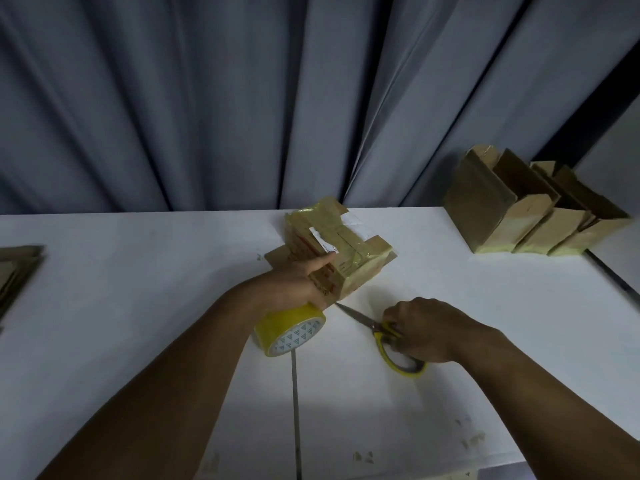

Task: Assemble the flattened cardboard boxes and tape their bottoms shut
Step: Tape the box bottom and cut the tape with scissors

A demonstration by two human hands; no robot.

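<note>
A small cardboard box [341,247] lies on the white table [138,271] at the centre, its upward face covered in yellowish tape. My left hand [301,282] grips the box's near side, thumb laid along the top. A yellow tape roll [289,329] sits under that hand's wrist, touching it. My right hand [424,329] holds the yellow-handled scissors [388,336] on the table, blades pointing at the box's near corner.
Three assembled boxes [530,209] stand in a row at the table's back right. A stack of flattened cardboard [19,271] lies at the left edge. Grey curtains hang behind the table. Small tape scraps [363,457] dot the near edge.
</note>
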